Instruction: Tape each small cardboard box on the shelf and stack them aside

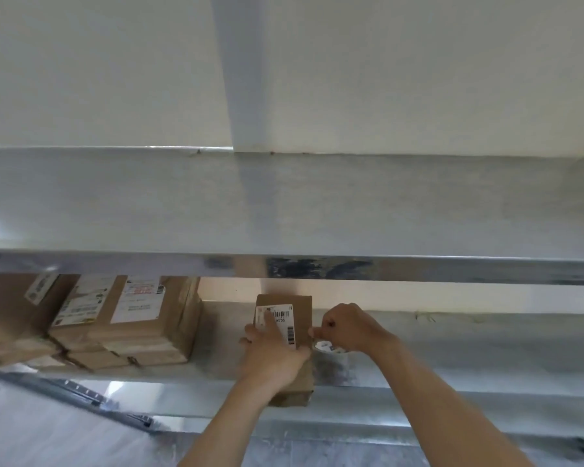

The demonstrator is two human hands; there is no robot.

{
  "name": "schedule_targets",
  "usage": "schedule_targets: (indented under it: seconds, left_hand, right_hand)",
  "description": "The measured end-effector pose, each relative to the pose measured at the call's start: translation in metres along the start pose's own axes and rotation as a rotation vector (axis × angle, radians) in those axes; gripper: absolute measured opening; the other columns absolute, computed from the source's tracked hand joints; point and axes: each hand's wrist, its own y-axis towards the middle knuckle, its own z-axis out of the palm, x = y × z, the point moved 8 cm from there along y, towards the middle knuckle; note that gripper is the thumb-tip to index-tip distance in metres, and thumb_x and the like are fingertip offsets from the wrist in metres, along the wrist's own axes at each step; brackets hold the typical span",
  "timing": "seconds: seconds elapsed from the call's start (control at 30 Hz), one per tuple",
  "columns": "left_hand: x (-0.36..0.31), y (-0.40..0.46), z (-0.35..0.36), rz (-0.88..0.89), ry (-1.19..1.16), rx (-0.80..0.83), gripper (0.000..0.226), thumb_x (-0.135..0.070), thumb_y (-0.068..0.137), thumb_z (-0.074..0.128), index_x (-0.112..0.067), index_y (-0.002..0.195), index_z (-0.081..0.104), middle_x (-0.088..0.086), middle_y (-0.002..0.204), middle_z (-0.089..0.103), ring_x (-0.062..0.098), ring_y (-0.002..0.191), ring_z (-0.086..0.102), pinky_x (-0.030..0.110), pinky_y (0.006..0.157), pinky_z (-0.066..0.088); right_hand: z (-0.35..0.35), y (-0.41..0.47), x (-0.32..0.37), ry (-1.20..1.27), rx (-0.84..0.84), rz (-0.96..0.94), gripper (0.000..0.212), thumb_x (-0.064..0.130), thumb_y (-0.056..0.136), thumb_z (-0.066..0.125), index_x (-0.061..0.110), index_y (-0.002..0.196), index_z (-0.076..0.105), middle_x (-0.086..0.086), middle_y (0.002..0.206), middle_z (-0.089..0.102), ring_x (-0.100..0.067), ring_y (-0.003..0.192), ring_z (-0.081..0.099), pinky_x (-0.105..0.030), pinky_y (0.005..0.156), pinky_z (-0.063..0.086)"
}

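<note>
So the box [284, 335] is parked on the lower shelf [452, 352], long axis running front to back, near end poking over the front lip. A white label [277, 323] is stuck on top. It's pinned flat by the left hand [270, 352], fingers laid out straight over the label and the thumb along the right edge.

The right hand [346, 328] is just beside the box's right edge, fingers curled and pinching what looks like a tape end, with a tape roll [327, 348] half hidden under it. Can't really be told if any strip is stuck down yet; it's too blurry.

Probably the tape gets pulled leftward across the top, so the right hand is the one that counts here and the gap to cover is short.

Room: open shelf off to the right, and a stack of boxes [129, 325] crowding the left. Headroom is limited by the upper shelf [284, 210].
</note>
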Motion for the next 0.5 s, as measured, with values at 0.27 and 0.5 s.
schedule_targets:
  seconds: [0.27, 0.5]
  left_hand:
    - [-0.003, 0.005, 0.014, -0.165, 0.122, -0.014, 0.136, -0.085, 0.059, 0.058, -0.029, 0.151, -0.025, 0.020, 0.154, -0.001, 0.039, 0.138, 0.016, 0.055, 0.107, 0.038]
    - [-0.001, 0.001, 0.009, -0.136, 0.114, -0.028, 0.135, -0.090, 0.058, 0.051, -0.029, 0.151, -0.024, 0.016, 0.149, 0.013, 0.037, 0.134, 0.021, 0.053, 0.103, 0.039]
  right_hand:
    - [0.002, 0.006, -0.002, 0.010, 0.046, -0.023, 0.050, 0.051, 0.088, 0.069, 0.009, 0.061, 0.063, -0.008, 0.064, 0.068, -0.011, 0.050, 0.058, -0.029, 0.057, 0.049]
    - [-0.004, 0.001, -0.007, 0.078, 0.085, -0.040, 0.035, 0.045, 0.088, 0.072, 0.022, 0.063, 0.071, 0.002, 0.057, 0.068, -0.006, 0.047, 0.061, -0.018, 0.052, 0.050]
